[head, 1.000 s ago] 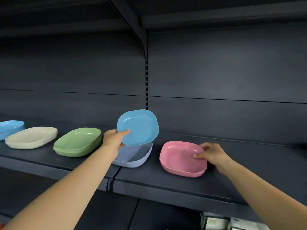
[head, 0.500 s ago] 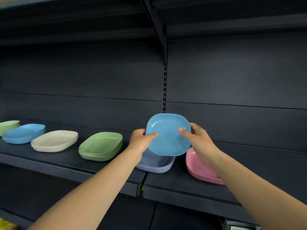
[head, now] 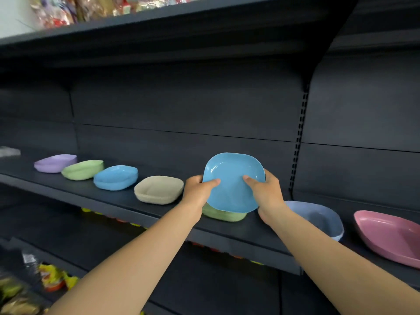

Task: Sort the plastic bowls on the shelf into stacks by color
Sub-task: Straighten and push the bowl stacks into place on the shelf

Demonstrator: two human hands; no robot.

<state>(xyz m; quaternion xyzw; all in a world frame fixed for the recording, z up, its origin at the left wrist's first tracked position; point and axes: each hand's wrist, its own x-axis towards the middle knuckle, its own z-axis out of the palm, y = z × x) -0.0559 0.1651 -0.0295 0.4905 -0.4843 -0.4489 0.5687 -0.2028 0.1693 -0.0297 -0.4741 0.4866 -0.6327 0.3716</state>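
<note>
Shelf [head: 227, 230] of dark metal carries coloured bowls along its length.

Both bare forearms reach up and forward from the lower edge of the view, converging toward the middle. The left hand [head: 197, 189] grips the left rim of a blue bowl [head: 231, 185], thumb laid across its inner face and fingers curled behind. The right hand [head: 267, 192] grips the opposite rim the same way, its thumb pointing inward. The wrists are roughly level.
</note>
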